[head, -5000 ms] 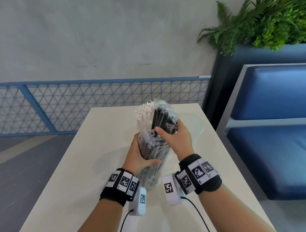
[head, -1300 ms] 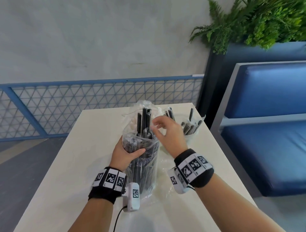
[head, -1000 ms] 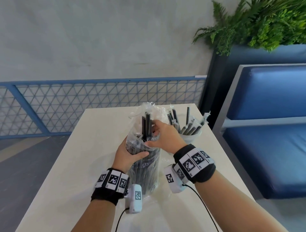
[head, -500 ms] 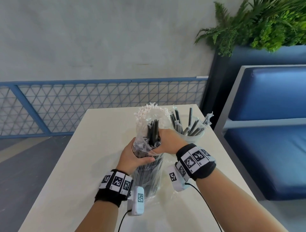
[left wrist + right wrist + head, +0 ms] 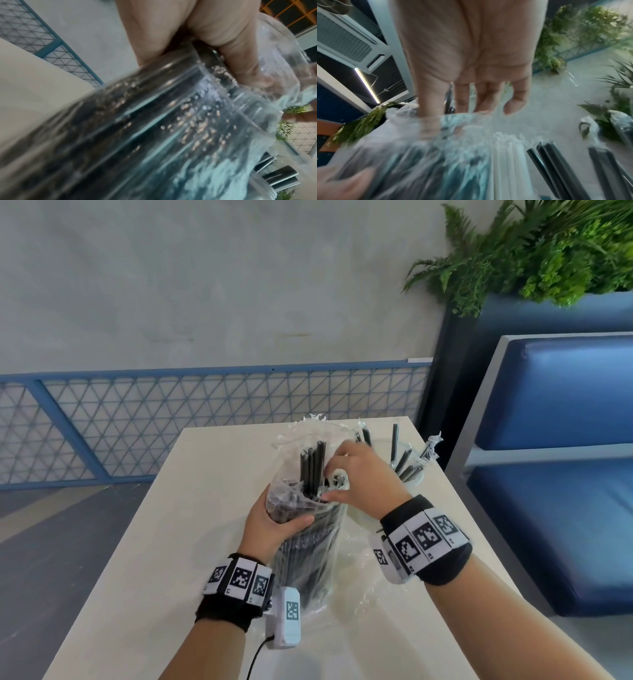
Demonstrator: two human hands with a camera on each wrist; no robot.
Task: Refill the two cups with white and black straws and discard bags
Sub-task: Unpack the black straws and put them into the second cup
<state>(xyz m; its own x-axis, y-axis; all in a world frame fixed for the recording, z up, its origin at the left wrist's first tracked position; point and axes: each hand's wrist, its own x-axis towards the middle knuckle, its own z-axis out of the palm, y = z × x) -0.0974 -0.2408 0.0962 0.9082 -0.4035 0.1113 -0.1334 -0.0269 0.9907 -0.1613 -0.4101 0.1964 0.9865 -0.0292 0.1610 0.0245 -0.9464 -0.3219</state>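
A clear plastic bag of black straws (image 5: 308,546) stands upright on the table, and my left hand (image 5: 275,522) grips it round its upper part. My right hand (image 5: 356,477) reaches into the bag's open mouth and pinches a few black straws (image 5: 313,467) that stick up above the rest. To the right stands a clear cup (image 5: 415,480) with several wrapped black straws leaning in it. In the right wrist view, white straws (image 5: 505,155) stand just behind the bag (image 5: 419,155). The left wrist view is filled by the bag (image 5: 154,135) under my thumb (image 5: 240,56).
Loose clear plastic (image 5: 359,583) lies on the beige table (image 5: 205,508) under my right wrist. A blue bench (image 5: 555,508) stands close on the right. A blue mesh railing (image 5: 205,419) runs behind the table's far edge, and a planter with ferns (image 5: 548,251) stands at the back right.
My right hand went from above the bag into its mouth, took hold of a few black straws and lifted them. Five seconds ago the cup was empty; it now holds several.
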